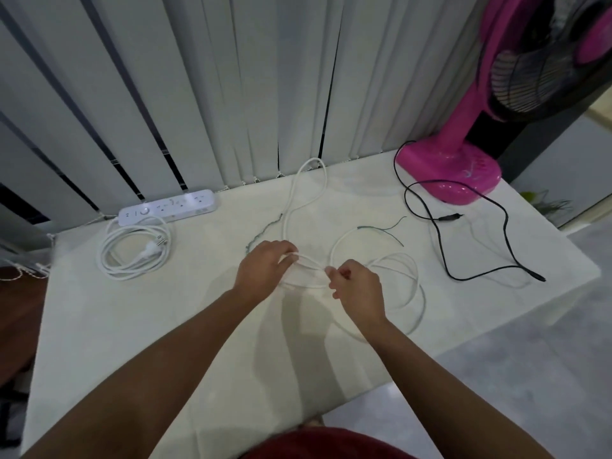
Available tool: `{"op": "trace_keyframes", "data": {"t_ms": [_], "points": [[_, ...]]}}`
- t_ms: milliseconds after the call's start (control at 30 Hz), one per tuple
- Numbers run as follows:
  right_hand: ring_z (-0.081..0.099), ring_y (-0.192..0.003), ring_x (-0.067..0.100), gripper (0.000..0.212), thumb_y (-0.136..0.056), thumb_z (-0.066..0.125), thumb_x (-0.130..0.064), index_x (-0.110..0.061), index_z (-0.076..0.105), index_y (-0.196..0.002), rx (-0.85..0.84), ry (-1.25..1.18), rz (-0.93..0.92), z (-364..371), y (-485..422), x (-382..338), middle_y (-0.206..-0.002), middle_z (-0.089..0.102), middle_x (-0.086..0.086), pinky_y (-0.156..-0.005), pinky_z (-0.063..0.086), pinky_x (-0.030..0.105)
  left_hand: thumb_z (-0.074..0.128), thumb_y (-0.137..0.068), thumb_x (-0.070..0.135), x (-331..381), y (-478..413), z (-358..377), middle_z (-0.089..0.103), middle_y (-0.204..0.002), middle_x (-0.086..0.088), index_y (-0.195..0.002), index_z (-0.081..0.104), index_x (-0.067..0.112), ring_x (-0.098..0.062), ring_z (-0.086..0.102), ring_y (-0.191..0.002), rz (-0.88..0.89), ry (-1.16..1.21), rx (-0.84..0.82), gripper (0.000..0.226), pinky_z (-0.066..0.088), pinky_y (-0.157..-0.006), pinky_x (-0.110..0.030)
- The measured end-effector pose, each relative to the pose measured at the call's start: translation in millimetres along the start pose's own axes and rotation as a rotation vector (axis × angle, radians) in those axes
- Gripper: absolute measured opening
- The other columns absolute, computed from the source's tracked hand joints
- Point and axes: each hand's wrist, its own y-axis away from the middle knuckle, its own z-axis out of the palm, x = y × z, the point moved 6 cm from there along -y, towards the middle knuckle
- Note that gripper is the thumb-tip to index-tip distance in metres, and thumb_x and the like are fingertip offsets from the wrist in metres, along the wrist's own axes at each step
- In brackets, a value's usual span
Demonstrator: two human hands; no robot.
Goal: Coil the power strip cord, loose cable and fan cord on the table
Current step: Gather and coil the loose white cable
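Note:
A loose white cable (299, 193) with bare wire ends sprawls over the middle of the white table (132, 326), looping toward the blinds and to the right. My left hand (265, 268) grips a bundle of its strands; my right hand (356, 286) pinches the same cable just to the right. The white power strip (169, 207) lies at the back left, its cord (132, 253) lying in a coil in front of it. The pink fan (460, 167) stands at the back right, and its black cord (463, 240) trails uncoiled across the table.
Grey vertical blinds (215, 94) hang right behind the table. The table's right edge (563, 260) drops to a pale floor. A dark wooden surface (16, 309) shows at the left.

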Motion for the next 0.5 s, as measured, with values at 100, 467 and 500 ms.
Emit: {"op": "trace_keyframes", "data": {"t_ms": [100, 467, 500], "points": [[0.067, -0.051, 0.008, 0.045, -0.09, 0.053, -0.05, -0.016, 0.067, -0.064, -0.108, -0.087, 0.032, 6, -7, -17, -0.064, 0.071, -0.007, -0.063, 0.053, 0.031, 0.054, -0.092, 0.041, 9, -7, -17, 0.06, -0.078, 0.016, -0.095, 0.065, 0.032, -0.011, 0.053, -0.085, -0.099, 0.014, 0.055, 0.015, 0.042, -0.07, -0.028], [0.059, -0.072, 0.022, 0.02, -0.098, 0.045, -0.005, -0.005, 0.052, -0.079, -0.332, -1.17, 0.495, 21, -43, -64, -0.078, 0.058, 0.009, -0.067, 0.048, 0.028, 0.069, -0.084, 0.009, 19, 11, -10, 0.067, -0.078, 0.005, -0.105, 0.068, 0.012, 0.005, 0.061, -0.071, -0.268, 0.582, -0.408, 0.022, 0.045, -0.072, -0.006], [0.057, -0.07, 0.023, 0.022, -0.099, 0.042, -0.004, -0.005, 0.05, -0.078, -0.328, -1.201, 0.485, 18, -47, -69, -0.074, 0.053, 0.009, -0.066, 0.048, 0.029, 0.067, -0.085, 0.006, 17, 13, -7, 0.068, -0.081, 0.004, -0.105, 0.067, 0.011, 0.006, 0.062, -0.072, -0.275, 0.565, -0.454, 0.02, 0.045, -0.072, -0.005]]}}
